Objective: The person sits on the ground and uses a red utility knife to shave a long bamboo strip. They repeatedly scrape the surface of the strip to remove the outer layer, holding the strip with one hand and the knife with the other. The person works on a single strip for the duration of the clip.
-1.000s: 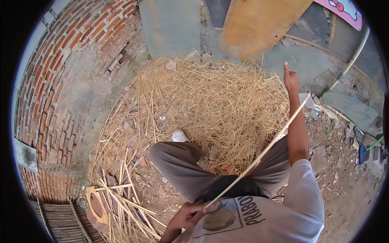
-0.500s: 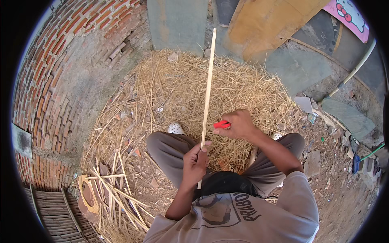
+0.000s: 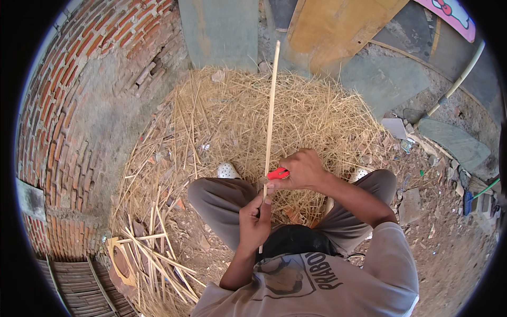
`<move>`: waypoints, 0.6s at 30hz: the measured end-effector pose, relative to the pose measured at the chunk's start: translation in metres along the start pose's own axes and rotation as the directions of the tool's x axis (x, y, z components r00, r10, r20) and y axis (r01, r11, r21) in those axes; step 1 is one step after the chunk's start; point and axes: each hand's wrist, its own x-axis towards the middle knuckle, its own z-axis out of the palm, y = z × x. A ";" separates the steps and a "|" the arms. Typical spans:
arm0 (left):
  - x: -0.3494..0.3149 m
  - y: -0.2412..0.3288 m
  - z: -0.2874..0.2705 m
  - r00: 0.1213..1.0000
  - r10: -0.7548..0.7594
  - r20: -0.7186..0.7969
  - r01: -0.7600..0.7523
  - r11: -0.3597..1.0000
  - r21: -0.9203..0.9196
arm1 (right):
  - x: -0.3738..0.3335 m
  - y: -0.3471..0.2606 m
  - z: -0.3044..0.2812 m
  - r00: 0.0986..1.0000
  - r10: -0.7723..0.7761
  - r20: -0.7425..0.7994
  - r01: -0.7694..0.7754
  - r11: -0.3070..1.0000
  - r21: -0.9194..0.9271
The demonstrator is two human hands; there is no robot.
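A long, pale bamboo strip [image 3: 272,105] stands lengthwise in front of me, its far end over the straw and its near end by my lap. Around its lower part my left hand [image 3: 254,221] is closed, thumb along the strip. My right hand [image 3: 303,170] grips a red-handled knife [image 3: 278,173], held against the strip just beyond the left hand. The blade is too small to make out clearly. My right thumb is at the strip, close to the left fingertips.
Straw-like shavings [image 3: 232,116] cover the ground between and beyond my crossed legs. At the lower left lies a pile of cut strips [image 3: 158,259]. A brick wall [image 3: 68,132] rises on the left; flat boards [image 3: 219,37] lean at the back. Rubble [image 3: 417,201] lies on the right.
My right hand has moved left and nearer to me, bringing the red knife from beside the strip onto it. My left hand still holds the strip.
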 end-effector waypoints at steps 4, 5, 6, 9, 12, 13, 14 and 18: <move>0.002 0.009 -0.001 0.997 0.067 0.025 -0.069 0.996 0.056 | 0.003 0.008 -0.001 0.995 -0.039 -0.091 0.041 0.999 0.012; 0.000 0.008 -0.003 0.999 0.028 0.044 -0.031 0.998 0.060 | 0.003 0.011 0.002 0.992 -0.038 -0.124 0.038 0.999 0.000; -0.004 0.007 -0.007 0.998 -0.008 0.060 0.004 0.998 0.066 | 0.006 0.016 0.002 0.993 -0.004 -0.121 0.001 1.000 -0.029; -0.014 0.013 -0.007 0.991 -0.073 0.109 0.070 0.997 0.032 | 0.011 0.041 0.000 0.986 0.113 -0.125 -0.124 0.989 -0.082; -0.029 0.008 -0.002 0.990 -0.002 0.143 -0.003 0.999 0.032 | 0.014 0.069 0.000 0.948 0.297 -0.111 -0.308 0.947 -0.094; -0.034 0.006 -0.001 0.988 0.040 0.151 -0.046 0.998 0.040 | 0.014 0.074 -0.004 0.946 0.301 -0.120 -0.314 0.943 -0.111; -0.038 0.005 -0.004 0.986 0.000 0.165 -0.009 0.998 0.055 | 0.013 0.076 -0.004 0.945 0.305 -0.116 -0.318 0.940 -0.123; -0.048 0.018 -0.016 0.968 -0.084 0.238 0.053 0.989 0.134 | 0.015 0.093 -0.016 0.905 0.418 -0.073 -0.425 0.890 -0.164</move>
